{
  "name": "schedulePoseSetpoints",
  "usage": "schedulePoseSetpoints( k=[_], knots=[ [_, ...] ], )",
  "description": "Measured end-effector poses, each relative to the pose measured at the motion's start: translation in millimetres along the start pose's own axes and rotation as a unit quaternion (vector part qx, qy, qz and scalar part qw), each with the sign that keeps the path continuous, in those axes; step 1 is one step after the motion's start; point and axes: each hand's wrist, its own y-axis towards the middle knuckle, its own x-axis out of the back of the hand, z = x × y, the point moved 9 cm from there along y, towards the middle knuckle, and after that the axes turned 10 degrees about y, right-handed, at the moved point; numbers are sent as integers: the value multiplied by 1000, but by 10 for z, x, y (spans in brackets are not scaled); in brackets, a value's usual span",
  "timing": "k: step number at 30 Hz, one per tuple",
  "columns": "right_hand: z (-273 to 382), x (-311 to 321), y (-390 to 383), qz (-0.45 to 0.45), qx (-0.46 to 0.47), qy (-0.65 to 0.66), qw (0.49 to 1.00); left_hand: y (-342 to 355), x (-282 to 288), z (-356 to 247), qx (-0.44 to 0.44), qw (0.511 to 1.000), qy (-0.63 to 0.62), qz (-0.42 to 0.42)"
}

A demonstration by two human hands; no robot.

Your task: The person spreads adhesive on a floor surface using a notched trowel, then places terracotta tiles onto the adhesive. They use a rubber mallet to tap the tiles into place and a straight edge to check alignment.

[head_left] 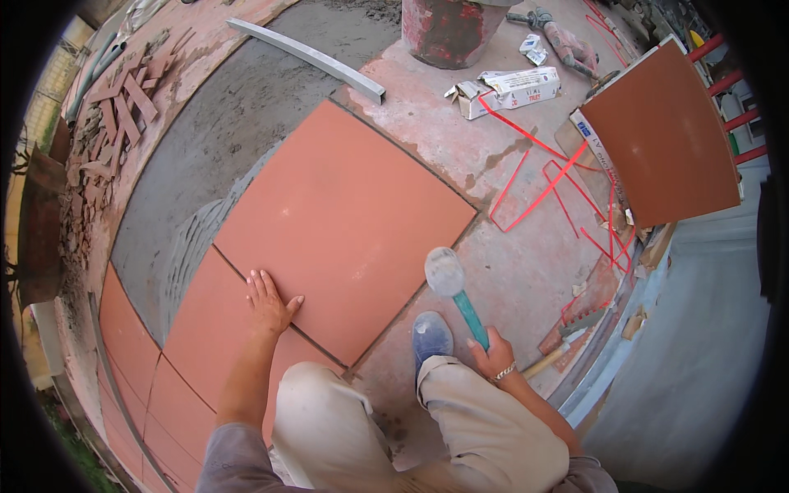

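A large square terracotta tile (345, 222) lies over grey mortar, its near left edge alongside more tiles of the same colour. My left hand (269, 304) rests flat with fingers spread, across the joint between this tile and the neighbouring tile (214, 304). In my right hand (491, 355) is a mallet (445, 272) with a pale round head and a teal handle, gripped near the handle's end. The mallet's head is just off the tile's right edge; whether it touches anything I cannot tell. Beyond the tile's left edge, combed mortar (197, 226) shows ridges.
A metal straightedge bar (308, 57) lies across the mortar at the back. Behind stand a mortar-stained bucket (452, 33) and a power tool (563, 45). Torn cartons (518, 89), red straps (546, 193), stacked tiles (666, 135) and a notched trowel (582, 322) are at right; broken tile strips (123, 115) lie left.
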Motion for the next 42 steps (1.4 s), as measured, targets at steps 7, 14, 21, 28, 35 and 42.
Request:
schedulePoseSetpoints(
  k=[7,14,21,28,35,42],
  knots=[
    [174,-304,429,5,106,-7,994,-934,-559,-986,-267,960,77,44],
    [-72,-635,679,53,97,-116,987,-918,-753,-991,-271,958,73,60],
    [24,-566,630,71,134,-41,988,-916,-784,-981,-274,957,75,62],
    [-119,-608,708,69,107,-83,988,-910,-805,-985,-270,954,103,77],
    [-250,-629,762,74,88,-129,985,-921,-747,-947,-274,956,83,60],
    [-201,-663,735,83,102,-172,976,-1020,-664,-849,-274,960,50,7]
  ],
)
